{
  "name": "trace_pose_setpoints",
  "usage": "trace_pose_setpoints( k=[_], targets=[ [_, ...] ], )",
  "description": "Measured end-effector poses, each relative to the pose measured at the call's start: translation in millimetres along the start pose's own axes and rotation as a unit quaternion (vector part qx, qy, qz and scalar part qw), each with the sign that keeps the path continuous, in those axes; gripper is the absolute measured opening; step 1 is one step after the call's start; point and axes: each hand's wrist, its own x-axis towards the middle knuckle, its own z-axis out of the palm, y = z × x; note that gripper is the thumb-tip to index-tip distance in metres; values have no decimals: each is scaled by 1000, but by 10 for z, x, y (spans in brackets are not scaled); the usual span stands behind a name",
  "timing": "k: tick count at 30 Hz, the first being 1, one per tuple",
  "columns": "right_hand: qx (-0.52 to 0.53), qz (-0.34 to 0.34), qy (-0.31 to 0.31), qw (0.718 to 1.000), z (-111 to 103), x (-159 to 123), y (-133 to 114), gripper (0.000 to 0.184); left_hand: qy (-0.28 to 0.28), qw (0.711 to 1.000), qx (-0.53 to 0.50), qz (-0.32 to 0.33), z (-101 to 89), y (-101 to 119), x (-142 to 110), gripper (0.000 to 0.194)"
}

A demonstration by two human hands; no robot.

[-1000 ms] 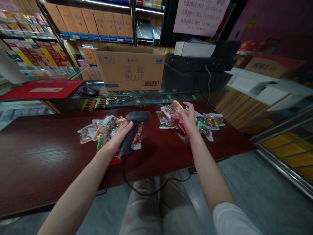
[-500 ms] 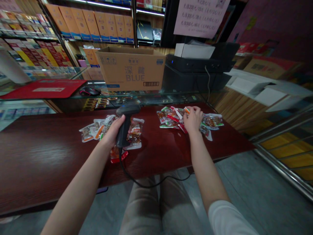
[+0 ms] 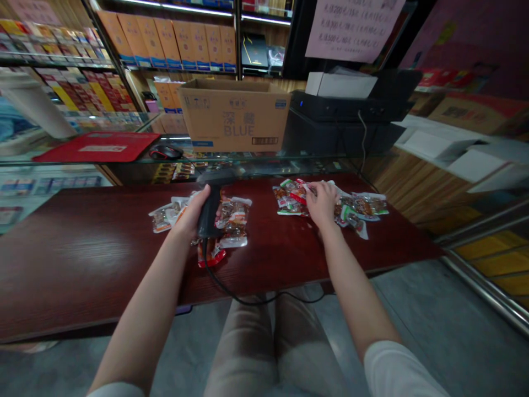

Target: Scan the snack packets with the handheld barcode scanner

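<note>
Red-strip pkt (image 3: pixel 298 197) lies in R pile (image 3: pixel 285 207) on dark-red table (image 3: pixel 268 253), just L of R hand (image 3: pixel 321 205), by its fingertips; R is the nearer hand, L well apart. Strip slants far-L to near-R; pkt's own long axis can't be told, neighbours overlap it. R fingers curled down at pile, gap partly hidden, so can't tell if pinched on a pkt. L hand (image 3: pixel 190 216) clamped on scanner (image 3: pixel 209 212), held over L pile (image 3: pixel 235 220). Pkts look small, clear plastic w/ brownish contents, shiny, crinkled, red/green/white edges.
</note>
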Motion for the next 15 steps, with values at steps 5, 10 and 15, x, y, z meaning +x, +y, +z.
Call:
trace_pose_setpoints(
  k=[5, 10, 15],
  targets=[
    [94, -66, -78, 990, 201, -167, -428, 22, 32, 999, 24, -4, -170, 34, -4, 62],
    [210, -67, -191, 957, 516, -194, -909, 29, 47, 998, 44, -23, -304, 9, 29, 59],
    [180, 25, -301, 936, 814, -152, -1172, 32, 43, 997, 46, -34, -314, -49, 61, 59]
  ],
)
